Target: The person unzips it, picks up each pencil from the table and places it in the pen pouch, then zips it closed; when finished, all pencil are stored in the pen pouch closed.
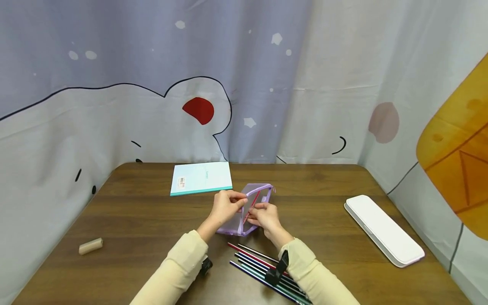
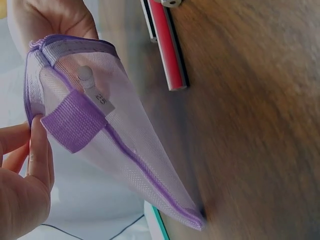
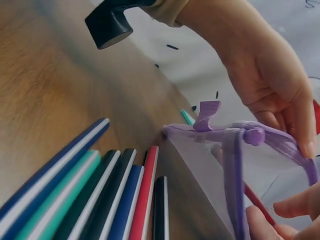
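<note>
A purple-edged mesh zip pouch (image 1: 233, 231) stands open over the middle of the table, its mouth facing the right hand. My left hand (image 1: 227, 204) pinches the pouch's upper rim between thumb and fingers, also seen in the left wrist view. Inside the mouth, a thin red pencil (image 1: 256, 198) slants across the opening. The right hand (image 1: 265, 216) pinches this pencil, and its fingertips are at the pouch opening in the right wrist view. A pale tag (image 2: 100, 97) shows through the mesh.
Several striped pencils (image 3: 92, 200) in red, blue, green and black lie below the pouch, partly under the right forearm. A pale blue notebook (image 1: 202, 178) lies behind. At the right is a white case (image 1: 385, 231); at the left, a small beige cylinder (image 1: 90, 246).
</note>
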A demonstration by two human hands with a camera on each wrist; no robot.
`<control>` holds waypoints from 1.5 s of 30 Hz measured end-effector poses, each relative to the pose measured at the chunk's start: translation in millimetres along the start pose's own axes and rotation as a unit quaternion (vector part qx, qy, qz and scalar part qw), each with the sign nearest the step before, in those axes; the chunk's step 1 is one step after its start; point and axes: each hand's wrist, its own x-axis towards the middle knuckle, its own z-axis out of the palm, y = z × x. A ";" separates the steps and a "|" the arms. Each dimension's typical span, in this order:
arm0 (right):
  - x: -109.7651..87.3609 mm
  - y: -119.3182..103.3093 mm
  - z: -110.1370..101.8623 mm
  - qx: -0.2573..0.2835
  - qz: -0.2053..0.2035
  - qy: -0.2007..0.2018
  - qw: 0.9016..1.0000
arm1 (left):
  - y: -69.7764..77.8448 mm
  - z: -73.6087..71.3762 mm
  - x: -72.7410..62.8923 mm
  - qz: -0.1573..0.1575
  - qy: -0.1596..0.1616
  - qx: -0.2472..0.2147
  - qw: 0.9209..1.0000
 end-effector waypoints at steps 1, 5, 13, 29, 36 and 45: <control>-1.7 -0.2 -1.8 -0.007 -0.008 -0.001 1.000 | 0.2 -0.5 0.3 -0.005 0.003 0.003 1.000; -10.3 -3.5 -14.8 -0.043 -0.045 -0.008 0.998 | 0.0 -1.7 2.3 -0.045 0.013 0.011 0.999; -32.7 -12.2 -58.5 -0.270 -0.135 -0.108 0.947 | 2.9 -13.7 5.6 -0.086 0.028 -0.021 0.996; -76.4 -7.3 -86.2 -0.576 -0.254 -0.245 0.737 | 8.0 -25.1 12.5 -0.127 0.042 -0.087 0.987; -77.1 -2.1 -86.0 -0.587 -0.291 -0.229 0.720 | 7.7 -24.8 10.3 -0.131 0.037 -0.081 0.987; -73.6 -0.5 -92.8 -0.553 -0.288 -0.237 0.745 | 4.8 -22.5 8.3 -0.139 0.037 -0.082 0.986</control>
